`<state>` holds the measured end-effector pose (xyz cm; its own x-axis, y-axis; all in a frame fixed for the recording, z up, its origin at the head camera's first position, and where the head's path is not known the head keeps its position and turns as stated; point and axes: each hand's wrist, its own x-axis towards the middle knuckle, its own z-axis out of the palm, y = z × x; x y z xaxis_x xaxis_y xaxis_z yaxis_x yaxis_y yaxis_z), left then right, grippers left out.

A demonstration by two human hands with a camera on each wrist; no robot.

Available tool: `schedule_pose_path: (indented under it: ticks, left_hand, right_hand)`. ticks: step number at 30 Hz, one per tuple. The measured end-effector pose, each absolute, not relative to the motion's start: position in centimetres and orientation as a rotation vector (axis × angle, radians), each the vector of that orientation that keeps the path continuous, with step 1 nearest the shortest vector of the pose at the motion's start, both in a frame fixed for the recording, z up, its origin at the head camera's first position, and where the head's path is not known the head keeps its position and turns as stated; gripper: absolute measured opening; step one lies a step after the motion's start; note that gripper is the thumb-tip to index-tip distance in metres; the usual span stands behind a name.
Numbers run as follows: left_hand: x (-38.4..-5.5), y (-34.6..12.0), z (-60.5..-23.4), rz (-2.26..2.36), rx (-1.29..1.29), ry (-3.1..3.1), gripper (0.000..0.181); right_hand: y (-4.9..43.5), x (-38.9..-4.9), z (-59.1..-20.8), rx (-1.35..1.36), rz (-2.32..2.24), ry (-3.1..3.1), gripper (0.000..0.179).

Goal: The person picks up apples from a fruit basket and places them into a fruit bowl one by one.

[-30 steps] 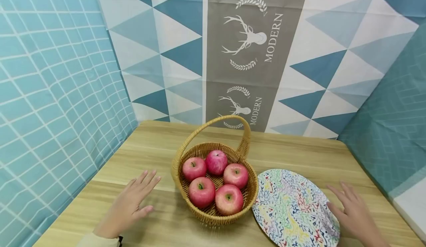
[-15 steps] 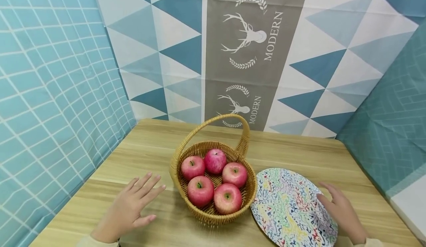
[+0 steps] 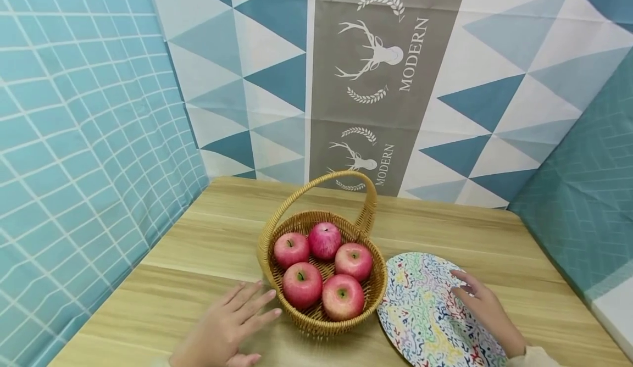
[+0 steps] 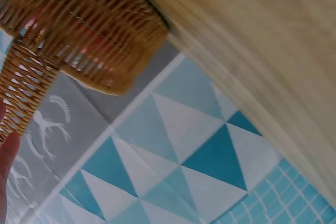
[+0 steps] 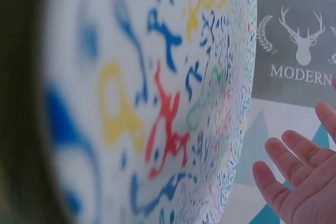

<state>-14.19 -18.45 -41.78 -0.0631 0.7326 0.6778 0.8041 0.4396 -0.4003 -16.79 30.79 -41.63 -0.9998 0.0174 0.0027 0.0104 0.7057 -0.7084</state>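
Note:
A wicker basket (image 3: 323, 328) with a tall arched handle stands mid-table in the head view. Several red apples (image 3: 343, 297) lie inside it, stems mostly up. My left hand (image 3: 225, 326), fingers spread and holding nothing, is at the basket's lower left, fingertips right by its rim. That wicker side fills the upper left of the left wrist view, with a finger (image 4: 7, 156) at the edge. To the right lies a round board (image 3: 420, 312) covered in colourful squiggles. Above it my right hand (image 3: 484, 309) hovers with loosely bent fingers, its palm (image 5: 315, 198) bare in the right wrist view.
The basket and board sit side by side on a wood-grain table (image 3: 217, 235). A patterned backdrop (image 3: 277, 81) rises behind it, with blue tiled cloth (image 3: 89, 136) on the left and teal cloth (image 3: 588, 163) on the right. A white block (image 3: 615, 306) shows at the right edge.
My left hand has moved right, toward the basket's lower left side. The right hand has moved left, from the board's right edge to over its surface. Basket, apples and board stay put.

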Motion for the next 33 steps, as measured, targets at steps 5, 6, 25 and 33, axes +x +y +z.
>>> schedule_pose_path:
  ticks: [5, 6, 25, 33]
  left_hand:
    - [-13.9, -17.8, -41.1, -0.091, -1.298, -1.877, 0.062]
    - [-13.8, -17.8, -40.9, -0.093, -1.291, -1.873, 0.062]
    - [-11.9, -15.8, -41.9, 0.187, -1.242, -2.303, 0.067]
    - [-11.4, -14.9, -42.0, 0.201, -1.202, -2.378, 0.067]
  right_hand:
    - [30.0, -16.9, -41.3, -0.060, 1.353, -2.882, 0.047]
    - [29.8, -17.0, -41.3, -0.059, 1.362, -2.884, 0.048]
    - [27.0, -17.2, -41.2, 0.085, 1.639, -2.748, 0.044]
    - [26.4, -16.9, -40.9, 0.091, 1.719, -2.766, 0.044]
